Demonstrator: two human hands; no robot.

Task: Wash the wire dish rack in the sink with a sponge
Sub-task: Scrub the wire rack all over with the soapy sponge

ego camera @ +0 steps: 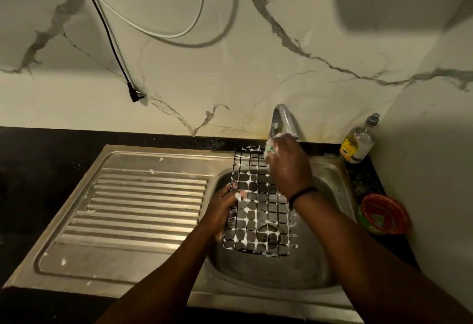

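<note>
Right now the wire dish rack (258, 203) stands tilted in the sink (330, 183), its far edge leaning up near the tap (282, 119) and its near edge down in the basin, with white foam clinging to most of the grid crossings. Of the two hands, the left hand (225, 208) grips the rack's left edge, fingers curled round the wires and flecked with suds. The right hand (288, 165) is clenched round a sponge (270, 151), of which only a soapy green and white bit shows, and presses it against the rack's upper right corner; a dark band circles that wrist. Left of the basin lies the ribbed steel drainboard (143, 200), dotted with foam. On the dark worktop (38, 175), a bottle (358, 142) stands in the right corner and a red bowl (384, 213) sits nearer. A black cable (107, 34) hangs down the marble wall.
</note>
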